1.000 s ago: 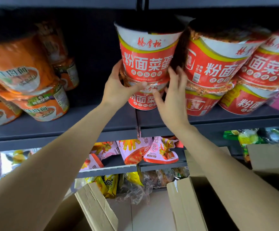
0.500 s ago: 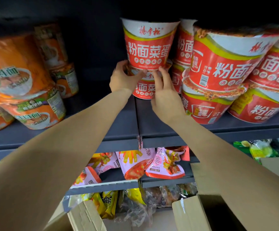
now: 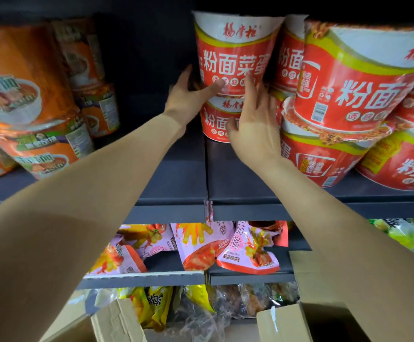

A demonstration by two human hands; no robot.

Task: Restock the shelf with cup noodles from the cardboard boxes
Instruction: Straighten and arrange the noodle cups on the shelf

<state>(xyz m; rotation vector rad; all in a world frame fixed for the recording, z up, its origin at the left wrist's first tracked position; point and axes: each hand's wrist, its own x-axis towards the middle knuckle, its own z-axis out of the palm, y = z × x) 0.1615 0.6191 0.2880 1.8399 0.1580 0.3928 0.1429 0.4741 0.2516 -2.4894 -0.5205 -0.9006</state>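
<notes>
A red and white cup noodle [image 3: 235, 53] stands stacked on a second red cup [image 3: 213, 124] at the back of the dark grey shelf [image 3: 176, 174]. My left hand [image 3: 188, 95] grips the upper cup at its lower left, thumb across the front. My right hand [image 3: 255, 119] lies against the stack's right side, with straight fingers on the upper cup and the thumb on the lower one. More of the same red cups [image 3: 354, 82] are stacked two high to the right.
Orange cup noodles [image 3: 23, 82] fill the shelf's left end, with a dark gap between them and the red stack. Pink snack bags [image 3: 201, 243] lie on the shelf below. Open cardboard boxes [image 3: 324, 292] stand at the bottom, one flap [image 3: 117, 322] at lower left.
The stacked cups have slid deeper into the shelf with both hands on them. My right hand's fingers have straightened up along the upper cup. The view has moved closer.
</notes>
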